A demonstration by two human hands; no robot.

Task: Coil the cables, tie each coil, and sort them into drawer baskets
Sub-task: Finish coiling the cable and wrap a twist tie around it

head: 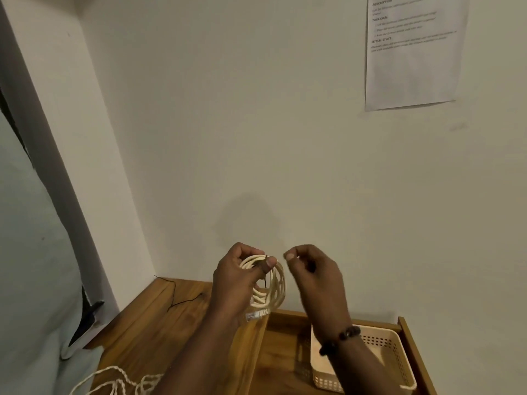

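My left hand is raised in front of the wall, gripping a cream cable coil of several loops. A clear plug hangs at the coil's bottom. A thin dark tie wraps the top of the coil under my left thumb, and its end dangles down. My right hand hovers just right of the coil with its fingertips pinched together; whether anything is between them cannot be made out. More loose cream cable lies on the wooden top at the lower left.
An open wooden drawer at the lower right holds a cream perforated basket. A thin black wire lies on the wooden top near the wall corner. A printed sheet hangs on the wall. Pale fabric fills the left.
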